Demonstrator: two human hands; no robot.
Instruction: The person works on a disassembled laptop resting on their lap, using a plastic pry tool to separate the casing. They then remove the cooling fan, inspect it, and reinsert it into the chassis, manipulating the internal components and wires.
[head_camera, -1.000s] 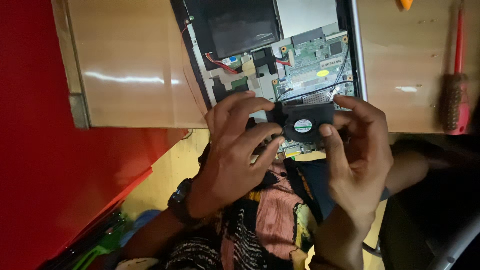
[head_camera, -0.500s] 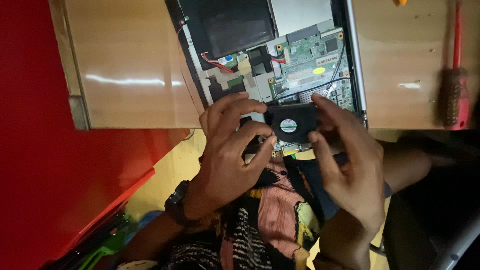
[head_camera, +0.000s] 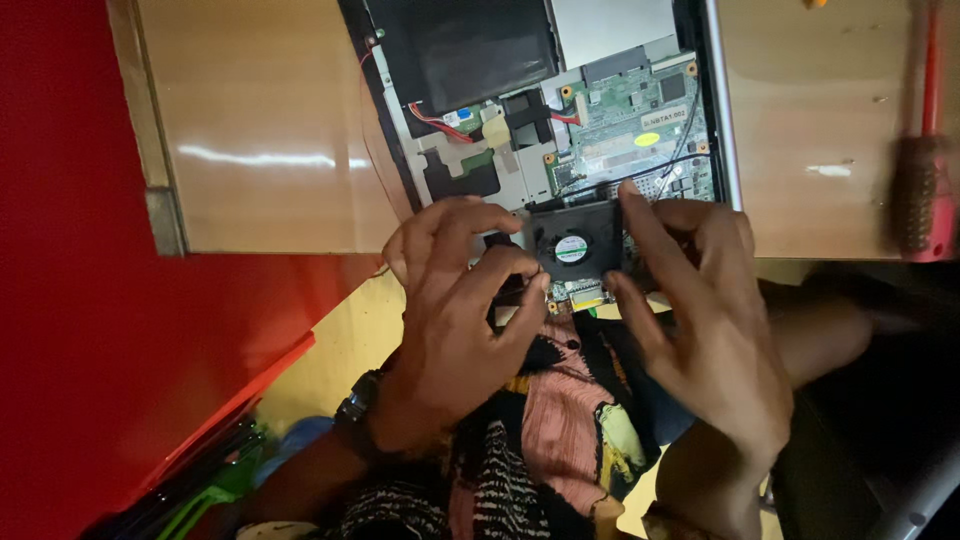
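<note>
A square black plastic cooling fan (head_camera: 575, 245) carries a round white-and-green centre label. The opened laptop's circuit board (head_camera: 630, 125) is green, the wooden bench (head_camera: 270, 120) pale tan, the screwdriver's plastic handle (head_camera: 925, 190) red.

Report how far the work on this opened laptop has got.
Done: the laptop lies open on the wooden table, its green circuit board bare. In hand: the left hand and right hand both hold the black cooling fan at the laptop's near edge. Left: the fan looks unseated; the red-handled screwdriver lies untouched.
</note>
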